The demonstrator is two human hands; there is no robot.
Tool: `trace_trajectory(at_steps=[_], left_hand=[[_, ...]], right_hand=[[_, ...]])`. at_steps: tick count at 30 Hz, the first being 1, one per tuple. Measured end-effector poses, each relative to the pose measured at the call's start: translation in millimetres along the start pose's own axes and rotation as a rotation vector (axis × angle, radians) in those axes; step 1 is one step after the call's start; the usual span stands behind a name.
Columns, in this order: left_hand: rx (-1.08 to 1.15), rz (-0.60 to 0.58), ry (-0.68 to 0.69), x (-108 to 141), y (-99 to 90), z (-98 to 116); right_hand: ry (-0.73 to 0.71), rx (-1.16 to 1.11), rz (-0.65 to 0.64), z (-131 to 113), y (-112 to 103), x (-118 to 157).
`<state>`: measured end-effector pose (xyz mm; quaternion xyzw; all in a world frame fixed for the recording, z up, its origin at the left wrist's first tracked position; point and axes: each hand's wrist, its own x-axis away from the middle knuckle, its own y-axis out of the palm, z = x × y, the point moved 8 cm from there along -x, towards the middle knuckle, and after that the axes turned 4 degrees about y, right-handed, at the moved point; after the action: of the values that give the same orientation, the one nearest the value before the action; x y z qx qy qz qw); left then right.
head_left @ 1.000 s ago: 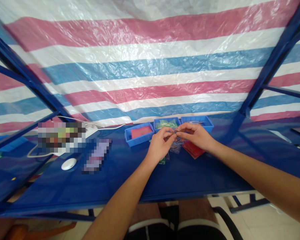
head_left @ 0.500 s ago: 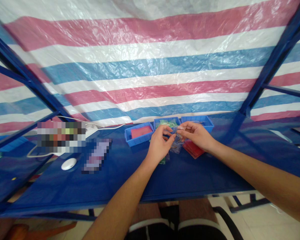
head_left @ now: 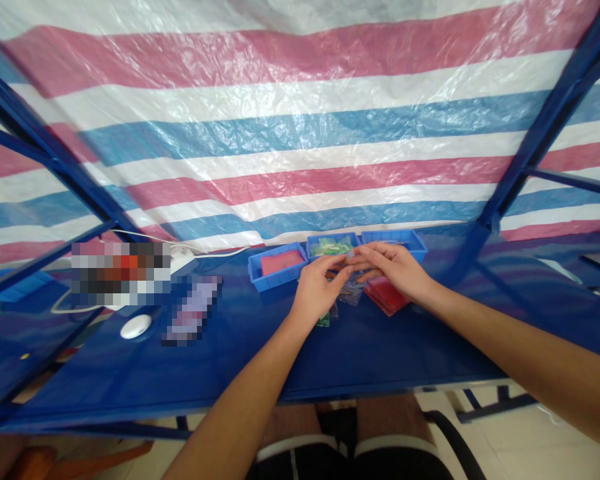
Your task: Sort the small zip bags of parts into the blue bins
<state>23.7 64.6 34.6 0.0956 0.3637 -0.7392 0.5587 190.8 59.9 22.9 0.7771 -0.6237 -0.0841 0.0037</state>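
My left hand (head_left: 318, 285) and my right hand (head_left: 394, 268) meet over the table, fingertips pinched together. Between them a small bit of a clear plastic bag (head_left: 350, 255) shows; the fingers hide most of it. More clear bags (head_left: 351, 293) lie on the table below the hands. Under my right palm rests a stack of red packets (head_left: 386, 297). A green packet (head_left: 323, 321) pokes out beneath my left wrist.
Behind the hands stand three blue bins: a left bin (head_left: 259, 283) with pink-red sheets (head_left: 281, 262), a middle bin with green packets (head_left: 333, 246), and a right bin (head_left: 417, 249). Leftward lie a white round object (head_left: 136, 327), a blurred phone-like shape (head_left: 194, 310) and cables.
My fingers have drawn closer together, and my right fingers now reach over the left fingertips. Less of the clear bag shows. The camera view has shifted slightly.
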Motion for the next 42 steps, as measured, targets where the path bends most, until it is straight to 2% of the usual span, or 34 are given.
trace_trajectory(at_steps=[3, 9, 14, 18, 21, 23, 27, 29, 31, 34, 36, 40, 42], left_hand=[[-0.042, 0.005, -0.038, -0.4, -3.0, -3.4], [-0.043, 0.047, -0.020, -2.8, -9.3, 5.2], [0.058, 0.000, -0.023, -2.1, -2.0, 2.2], [0.202, -0.006, -0.088, -0.1, 5.2, -8.0], [0.220, -0.011, -0.094, -0.2, 7.2, -8.6], [0.166, 0.019, -0.079, -1.1, 2.7, -5.6], [-0.028, 0.114, -0.015, -1.7, -11.8, 5.2], [-0.024, 0.089, -0.028, -0.9, -10.8, 5.9], [0.079, 0.011, -0.077, 0.9, -2.6, 2.9], [0.244, -0.104, -0.119, 4.1, 12.1, 1.4], [0.308, -0.121, -0.126, 4.4, 15.9, 1.1], [0.355, -0.050, -0.144, 0.6, 10.8, -4.2], [0.346, -0.009, -0.148, -1.7, 6.6, -8.2]], right_hand=[[-0.009, -0.011, -0.007, -1.8, 0.3, -1.1], [-0.143, 0.128, 0.106, -6.5, -13.0, -4.0], [-0.114, 0.149, -0.039, -2.5, -1.9, -4.3], [-0.068, 0.113, -0.033, -3.3, -0.2, -3.1], [-0.050, 0.098, -0.028, -3.6, 0.4, -2.8], [-0.056, 0.095, 0.002, -3.7, -2.0, -3.3], [-0.061, 0.080, 0.138, -0.8, -15.1, -4.6], [-0.043, 0.058, 0.173, 2.5, -19.1, -5.0], [-0.040, 0.053, 0.171, 3.9, -19.6, -5.0], [-0.092, 0.152, 0.108, -0.2, -13.9, -4.0], [-0.172, 0.273, 0.063, -6.4, -8.5, -2.2], [-0.362, 0.500, 0.036, -19.8, -0.4, 2.8], [-0.388, 0.560, 0.044, -21.4, 0.6, 3.0]])
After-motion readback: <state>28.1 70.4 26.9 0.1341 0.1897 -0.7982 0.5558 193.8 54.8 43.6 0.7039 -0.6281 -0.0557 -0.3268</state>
